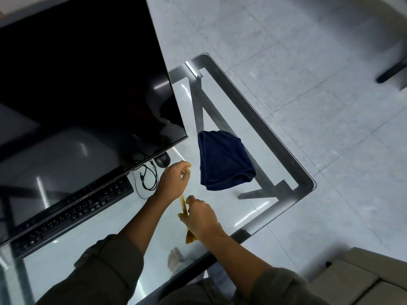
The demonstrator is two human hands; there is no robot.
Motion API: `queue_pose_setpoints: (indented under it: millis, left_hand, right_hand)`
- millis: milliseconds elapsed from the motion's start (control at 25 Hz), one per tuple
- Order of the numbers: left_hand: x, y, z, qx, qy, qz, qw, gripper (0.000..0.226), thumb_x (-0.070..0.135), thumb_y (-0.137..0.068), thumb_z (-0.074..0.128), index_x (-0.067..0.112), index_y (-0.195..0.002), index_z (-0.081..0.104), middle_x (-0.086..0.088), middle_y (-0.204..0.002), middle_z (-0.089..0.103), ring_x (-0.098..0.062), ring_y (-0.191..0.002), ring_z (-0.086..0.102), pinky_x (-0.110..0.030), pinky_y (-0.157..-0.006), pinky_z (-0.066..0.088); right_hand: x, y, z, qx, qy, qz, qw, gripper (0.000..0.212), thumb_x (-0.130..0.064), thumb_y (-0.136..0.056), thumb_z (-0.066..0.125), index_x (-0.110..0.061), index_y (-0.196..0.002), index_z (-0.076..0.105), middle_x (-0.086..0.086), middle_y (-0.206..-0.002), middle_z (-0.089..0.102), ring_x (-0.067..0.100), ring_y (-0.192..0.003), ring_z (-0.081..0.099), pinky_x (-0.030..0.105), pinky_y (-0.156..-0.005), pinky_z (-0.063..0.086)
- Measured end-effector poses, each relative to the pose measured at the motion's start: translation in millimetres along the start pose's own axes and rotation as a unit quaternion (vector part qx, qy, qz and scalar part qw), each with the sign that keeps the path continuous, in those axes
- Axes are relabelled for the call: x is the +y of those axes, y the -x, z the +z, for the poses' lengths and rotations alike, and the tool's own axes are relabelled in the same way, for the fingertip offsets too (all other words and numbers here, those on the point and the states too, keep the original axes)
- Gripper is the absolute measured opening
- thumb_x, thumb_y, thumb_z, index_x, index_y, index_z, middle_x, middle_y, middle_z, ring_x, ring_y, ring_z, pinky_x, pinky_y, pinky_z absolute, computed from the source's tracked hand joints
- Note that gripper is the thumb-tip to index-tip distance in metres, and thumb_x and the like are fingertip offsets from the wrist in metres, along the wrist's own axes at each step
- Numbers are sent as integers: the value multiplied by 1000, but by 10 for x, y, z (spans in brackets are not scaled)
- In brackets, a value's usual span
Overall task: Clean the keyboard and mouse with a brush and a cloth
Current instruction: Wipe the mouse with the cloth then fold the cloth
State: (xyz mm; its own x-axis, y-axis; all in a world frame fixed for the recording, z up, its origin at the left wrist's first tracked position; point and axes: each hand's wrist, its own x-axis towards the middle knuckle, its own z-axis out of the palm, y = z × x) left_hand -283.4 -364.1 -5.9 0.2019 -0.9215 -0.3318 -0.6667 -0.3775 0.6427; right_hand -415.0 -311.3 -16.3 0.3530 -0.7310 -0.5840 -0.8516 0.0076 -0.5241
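Observation:
A black keyboard [72,211] lies on the glass table [259,214], partly under the lower edge of a dark monitor [83,84]. A black mouse [162,160] sits just past the monitor's right corner. To the right of it a folded dark blue cloth [224,160] lies on the glass. A brush with a yellow handle [183,204] runs between my two hands. My left hand [174,181] is closed around its far end, close to the mouse. My right hand [201,216] grips its near part, and a brownish end sticks out below the wrist. The brush's tip is hidden.
A looped black cable [147,177] lies between the keyboard and the mouse. The table's dark metal frame [286,148] shows through the glass, as does a bare foot [176,260]. Tiled floor lies beyond the table's right edge, with a pale box [352,280] at bottom right.

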Motion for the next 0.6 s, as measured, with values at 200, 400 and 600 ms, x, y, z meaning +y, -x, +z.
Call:
queue_pose_setpoints:
  millis: [200,400,600]
  left_hand:
    - [-12,-12,-23,40,26,-34,998,20,13,-97,57,13,-116,65,0,-99,64,-15,-90,59,-27,-76,47]
    - [67,-96,128,60,37,-18,997,22,12,-97,56,14,-117,63,-3,-108,66,-20,-100,62,-31,-81,50]
    - [284,-289,495,62,-62,88,992,34,14,-97,58,12,-131,57,-6,-132,58,-25,-125,53,-43,-99,51]
  right_hand:
    - [78,-13,-228,18,-57,44,997,19,-24,-83,67,-14,-100,65,4,-88,70,20,-75,67,35,-71,59]
    - [368,-215,-1090,147,-196,62,967,12,-20,-86,75,-18,-93,66,-3,-79,69,9,-67,66,26,-63,59]
    - [570,-707,-1410,172,-119,29,978,25,-28,-91,70,-14,-110,68,1,-95,73,17,-86,68,31,-79,58]
